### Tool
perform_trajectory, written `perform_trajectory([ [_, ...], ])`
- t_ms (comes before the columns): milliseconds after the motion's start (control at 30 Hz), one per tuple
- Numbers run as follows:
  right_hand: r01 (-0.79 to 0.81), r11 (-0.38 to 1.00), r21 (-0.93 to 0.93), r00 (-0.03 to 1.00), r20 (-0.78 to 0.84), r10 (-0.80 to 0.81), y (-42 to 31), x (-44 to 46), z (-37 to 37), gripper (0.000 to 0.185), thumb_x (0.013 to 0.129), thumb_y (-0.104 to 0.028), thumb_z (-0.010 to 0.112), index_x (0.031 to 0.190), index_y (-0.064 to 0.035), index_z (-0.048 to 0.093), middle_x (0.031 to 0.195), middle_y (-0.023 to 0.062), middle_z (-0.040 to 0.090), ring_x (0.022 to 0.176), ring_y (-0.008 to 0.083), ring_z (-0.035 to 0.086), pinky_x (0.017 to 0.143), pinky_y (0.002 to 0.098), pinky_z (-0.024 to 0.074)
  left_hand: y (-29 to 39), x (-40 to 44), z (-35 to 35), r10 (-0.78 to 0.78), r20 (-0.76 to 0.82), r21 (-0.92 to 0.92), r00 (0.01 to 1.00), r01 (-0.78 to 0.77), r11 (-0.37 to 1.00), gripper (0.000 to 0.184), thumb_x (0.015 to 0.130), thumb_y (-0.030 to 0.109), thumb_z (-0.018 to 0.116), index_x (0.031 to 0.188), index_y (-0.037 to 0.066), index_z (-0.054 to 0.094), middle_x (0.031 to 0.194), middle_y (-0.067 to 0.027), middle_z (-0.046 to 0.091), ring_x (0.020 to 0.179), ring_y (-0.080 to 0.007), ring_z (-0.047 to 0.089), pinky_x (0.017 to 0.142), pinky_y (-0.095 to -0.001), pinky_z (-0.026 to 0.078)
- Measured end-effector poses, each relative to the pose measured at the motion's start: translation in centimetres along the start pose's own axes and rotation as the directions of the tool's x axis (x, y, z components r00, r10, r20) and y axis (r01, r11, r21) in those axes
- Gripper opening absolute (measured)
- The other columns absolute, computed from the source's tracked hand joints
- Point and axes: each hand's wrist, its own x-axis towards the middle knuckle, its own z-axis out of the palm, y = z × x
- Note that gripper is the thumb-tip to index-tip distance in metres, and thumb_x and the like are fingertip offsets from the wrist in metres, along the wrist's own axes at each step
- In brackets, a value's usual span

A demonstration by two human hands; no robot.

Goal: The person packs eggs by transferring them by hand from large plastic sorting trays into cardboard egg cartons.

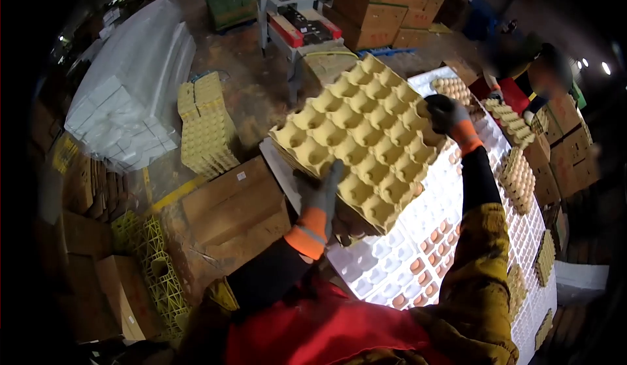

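A stack of yellow egg trays (pixel 356 139), its top tray empty, is held tilted in front of me. My left hand (pixel 321 205), in a grey glove with an orange cuff, grips the stack's near left side. My right hand (pixel 449 118), in a dark glove with an orange cuff, holds its far right edge. Below and to the right lies a brightly lit white tray surface (pixel 385 270) with brown eggs (pixel 431 244) in some of its cups. The fingertips under the stack are hidden.
An open cardboard box (pixel 235 205) stands at left, beyond it another yellow tray stack (pixel 208 126) and wrapped white bundles (pixel 124 90). A grey-and-red machine (pixel 304 28) stands ahead. A co-worker (pixel 539 81) handles trays (pixel 509 122) at the right.
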Motion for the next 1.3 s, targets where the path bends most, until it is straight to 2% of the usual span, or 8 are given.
perform_trajectory([
  [300,0.036,0.961,0.276,0.977,0.194,-0.092,6.1,-1.2,-1.1,0.047,0.103,-0.016,0.055,0.147,-0.0038,0.048,0.144,0.0083,0.054,0.122,0.0154,0.054,0.101,0.0293,0.0454,8.2,-3.7,2.1,-0.422,0.066,-0.294,0.904,0.422,0.858,0.047,0.107,0.033,0.047,0.146,0.008,0.048,0.144,-0.0065,0.053,0.132,-0.0206,0.049,0.111,-0.0334,0.039],
  [533,0.191,0.955,0.226,0.944,0.224,-0.242,-1.0,-1.5,-1.4,0.047,0.105,-0.025,0.052,0.143,0.0005,0.051,0.144,0.0106,0.054,0.130,0.0199,0.052,0.111,0.0332,0.0399,0.1,0.1,-4.6,0.234,0.135,-0.400,0.963,-0.163,0.902,0.046,0.101,0.027,0.053,0.140,0.002,0.051,0.137,-0.0134,0.058,0.124,-0.0244,0.057,0.106,-0.0388,0.046],
  [600,0.357,0.912,0.204,0.862,0.306,-0.405,-7.1,-1.5,2.9,0.049,0.106,-0.029,0.048,0.145,0.0007,0.049,0.147,0.0120,0.052,0.133,0.0209,0.049,0.114,0.0334,0.0364,5.2,-0.3,-7.8,0.163,0.148,-0.615,0.975,-0.038,0.787,0.050,0.101,0.030,0.053,0.142,0.003,0.048,0.137,-0.0148,0.058,0.123,-0.0258,0.059,0.106,-0.0413,0.048],
  [700,0.384,0.902,0.199,0.819,0.378,-0.432,-11.7,1.4,10.6,0.053,0.107,-0.029,0.046,0.150,-0.0006,0.041,0.155,0.0132,0.042,0.142,0.0223,0.040,0.118,0.0340,0.0317,11.3,0.9,-16.6,0.442,0.029,0.124,0.897,-0.442,0.889,0.050,0.103,0.034,0.050,0.143,0.003,0.047,0.137,-0.0129,0.057,0.122,-0.0251,0.059,0.105,-0.0409,0.048],
  [900,0.626,0.769,0.128,0.533,0.650,-0.542,-17.5,12.6,31.4,0.059,0.101,-0.019,0.053,0.157,-0.0231,0.035,0.159,0.0150,0.030,0.139,0.0328,0.044,0.106,0.0430,0.0483,24.6,11.7,-41.1,0.347,-0.084,-0.107,0.934,-0.355,0.929,0.052,0.104,0.038,0.049,0.144,0.004,0.048,0.136,-0.0095,0.058,0.118,-0.0234,0.059,0.102,-0.0376,0.048],
  [967,0.597,0.734,0.323,0.456,0.616,-0.642,-15.3,19.4,41.5,0.060,0.100,-0.012,0.051,0.157,-0.0236,0.034,0.157,0.0188,0.031,0.133,0.0361,0.051,0.108,0.0441,0.0481,27.9,17.5,-50.2,0.317,-0.062,-0.122,0.946,-0.323,0.939,0.053,0.104,0.039,0.049,0.145,0.004,0.048,0.136,-0.0084,0.058,0.117,-0.0229,0.059,0.101,-0.0364,0.048],
  [1067,0.024,0.900,0.435,0.771,0.565,-0.293,-15.9,23.5,54.5,0.061,0.093,-0.036,0.072,0.138,0.0010,0.056,0.127,0.0125,0.065,0.117,0.0164,0.060,0.096,0.0290,0.0497,29.1,26.1,-62.7,0.241,-0.003,-0.170,0.971,-0.238,0.956,0.054,0.105,0.041,0.049,0.145,0.005,0.049,0.136,-0.0067,0.058,0.115,-0.0220,0.060,0.099,-0.0347,0.048],
  [1300,-0.410,0.641,0.649,0.864,0.501,0.046,-3.3,30.5,74.5,0.085,0.088,-0.032,0.079,0.150,0.0066,0.036,0.134,0.0123,0.062,0.116,0.0150,0.058,0.097,0.0264,0.0474,17.6,39.5,-79.6,-0.030,-0.347,-0.106,0.937,-0.007,0.994,0.054,0.106,0.041,0.046,0.146,0.006,0.048,0.136,-0.0067,0.059,0.117,-0.0219,0.059,0.099,-0.0346,0.047],
])
